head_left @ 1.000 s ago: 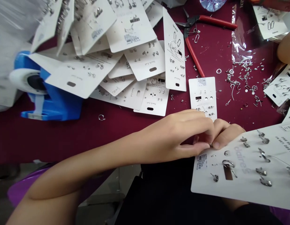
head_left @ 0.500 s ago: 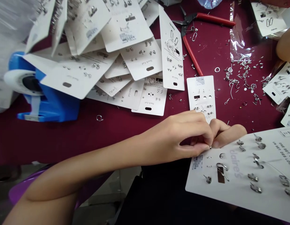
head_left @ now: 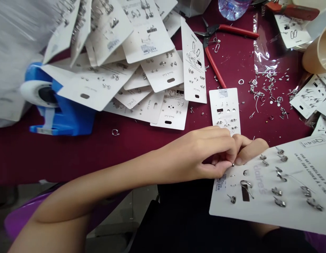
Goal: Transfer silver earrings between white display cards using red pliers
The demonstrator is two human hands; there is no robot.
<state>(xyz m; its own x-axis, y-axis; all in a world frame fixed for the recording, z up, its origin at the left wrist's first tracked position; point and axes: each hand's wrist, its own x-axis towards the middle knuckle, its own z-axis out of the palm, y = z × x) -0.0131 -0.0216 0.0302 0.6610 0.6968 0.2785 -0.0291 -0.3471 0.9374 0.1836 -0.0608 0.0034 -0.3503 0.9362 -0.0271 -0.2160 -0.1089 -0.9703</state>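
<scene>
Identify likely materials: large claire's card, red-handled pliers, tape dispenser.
Claire's card: matte white, thin and flat; likely stiff paperboard, possibly plastic. Pliers: dark metallic grey, likely steel; red handles show slight sheen, perhaps plastic-coated. Tape dispenser: smooth blue, probably moulded plastic.

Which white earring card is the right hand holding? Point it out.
The large white cardboard earring card at lower right, nearest the camera: the bare right hand holds its upper edge. The other cards sit farther off, unheld.

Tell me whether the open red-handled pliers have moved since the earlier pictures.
No. Against the small earring card, the red-handled pliers lie as before, lower handle ending by its top edge; only the view shifted.
</scene>
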